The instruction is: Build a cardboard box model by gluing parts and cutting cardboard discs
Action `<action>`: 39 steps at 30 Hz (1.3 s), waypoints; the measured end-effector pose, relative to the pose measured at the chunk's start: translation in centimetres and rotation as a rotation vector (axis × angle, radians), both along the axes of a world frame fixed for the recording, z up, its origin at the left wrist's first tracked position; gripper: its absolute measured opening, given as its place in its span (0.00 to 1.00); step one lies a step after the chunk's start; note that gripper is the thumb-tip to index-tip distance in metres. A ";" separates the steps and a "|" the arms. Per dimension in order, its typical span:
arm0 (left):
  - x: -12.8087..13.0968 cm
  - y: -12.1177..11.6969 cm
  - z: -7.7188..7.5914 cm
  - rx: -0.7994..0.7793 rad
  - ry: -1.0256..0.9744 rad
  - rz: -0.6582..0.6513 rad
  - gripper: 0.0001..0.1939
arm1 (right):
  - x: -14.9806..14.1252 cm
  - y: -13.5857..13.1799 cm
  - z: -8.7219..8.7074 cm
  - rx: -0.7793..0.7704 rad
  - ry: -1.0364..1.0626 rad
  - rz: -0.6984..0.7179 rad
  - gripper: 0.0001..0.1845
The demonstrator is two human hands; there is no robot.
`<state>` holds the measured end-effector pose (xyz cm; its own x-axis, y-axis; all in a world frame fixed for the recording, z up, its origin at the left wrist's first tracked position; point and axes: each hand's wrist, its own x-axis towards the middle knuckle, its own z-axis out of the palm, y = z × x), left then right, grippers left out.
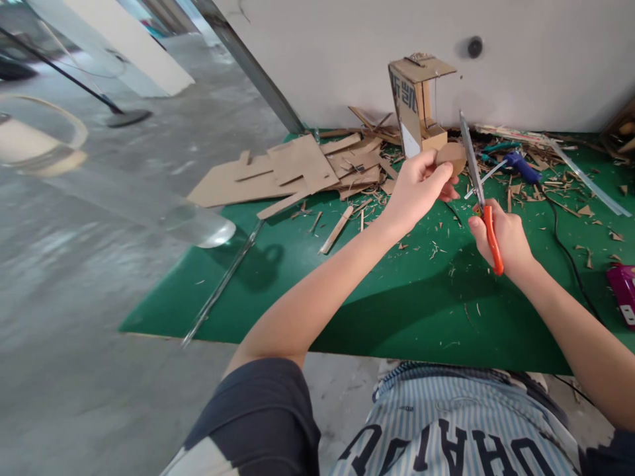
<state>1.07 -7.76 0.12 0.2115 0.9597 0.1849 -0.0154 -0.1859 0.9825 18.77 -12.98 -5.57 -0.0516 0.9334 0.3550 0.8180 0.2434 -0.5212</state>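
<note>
My left hand [421, 182] pinches a small rounded piece of cardboard [451, 157] between thumb and fingers. Beside it, my right hand [506, 238] grips a pair of scissors [491, 231] by the orange handles. The scissors' blades point up and away from me, close to the cardboard's right edge; whether they touch it I cannot tell. Just behind my left hand stands an upright cardboard structure [404, 106] with a flat top panel and dark printed characters on its side.
Cardboard sheets and strips [297, 168] lie piled at the back left of the green table [317, 291]. A blue glue gun [523, 168] with a black cord rests at the back right among scraps. A purple power strip [622, 294] sits at the right edge. A white wall [347, 59] stands behind.
</note>
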 end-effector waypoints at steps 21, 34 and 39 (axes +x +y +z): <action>0.2 -0.6 0.3 -0.017 -0.015 -0.027 0.14 | 0.0 0.1 0.2 -0.087 0.240 0.199 0.48; 0.4 -0.9 0.2 -0.046 -0.043 -0.054 0.16 | -0.2 0.0 0.1 -0.085 0.284 0.200 0.50; 0.5 -1.0 0.1 -0.053 -0.043 -0.051 0.16 | -0.3 0.0 0.0 -0.079 0.277 0.199 0.51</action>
<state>1.59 -8.78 0.26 0.2536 0.9566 0.1435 -0.0656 -0.1310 0.9892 18.47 -13.03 -5.58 -0.1476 0.9398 0.3081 0.5835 0.3343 -0.7402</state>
